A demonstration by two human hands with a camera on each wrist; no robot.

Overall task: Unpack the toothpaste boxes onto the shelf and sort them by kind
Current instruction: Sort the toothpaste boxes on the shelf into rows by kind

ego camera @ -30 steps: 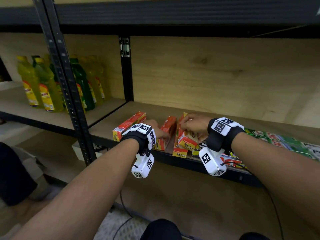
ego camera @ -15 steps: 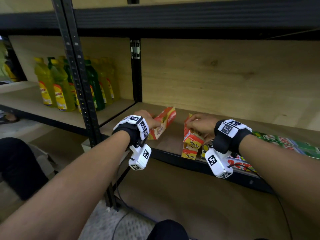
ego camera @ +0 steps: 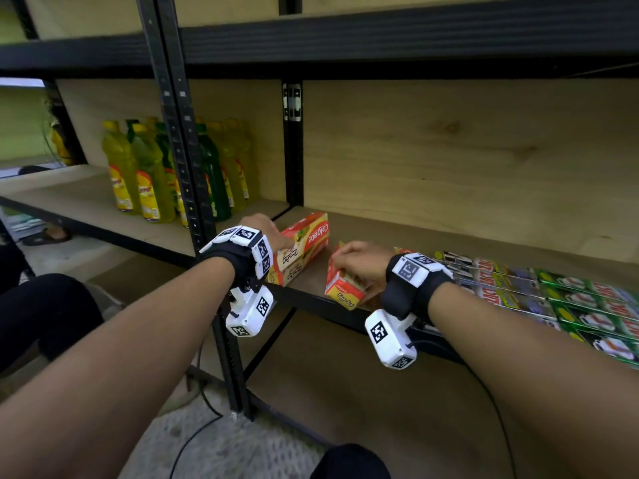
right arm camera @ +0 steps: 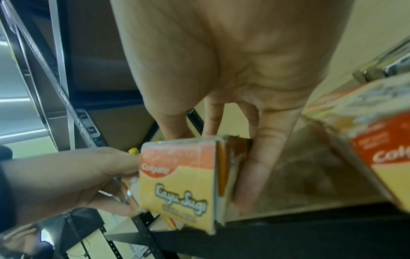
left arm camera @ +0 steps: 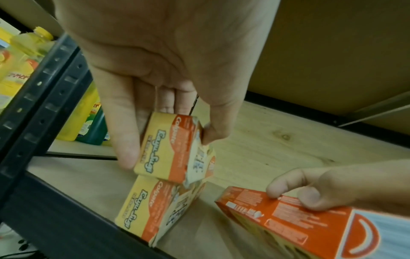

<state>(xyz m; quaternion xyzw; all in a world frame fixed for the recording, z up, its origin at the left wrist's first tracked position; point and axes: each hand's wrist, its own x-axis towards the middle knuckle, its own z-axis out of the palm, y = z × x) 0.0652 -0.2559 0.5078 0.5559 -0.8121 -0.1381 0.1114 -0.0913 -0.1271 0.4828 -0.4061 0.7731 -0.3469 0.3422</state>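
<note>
I find my left hand [ego camera: 268,233] clamped on an orange-and-yellow cardboard toothpaste box [ego camera: 304,238], apparently stacking it on a matching box [left arm camera: 153,208] at the wooden shelf's [ego camera: 432,236] front edge, while my right hand [ego camera: 359,262] grips another [ego camera: 345,288], seemingly grouping like kinds.

Both forearms are bare, with no sleeves. The left hand [ego camera: 264,228] and right hand [ego camera: 359,259] each carry a black wrist band [ego camera: 238,261] topped with white square tiles printed with black coded markers. Under each band hangs a white boxy camera unit [ego camera: 249,311] bearing the same markers on its faces. A thin black cable [ego camera: 484,385] trails down from the right unit. Dark trousers [ego camera: 52,305] cover the legs.
</note>
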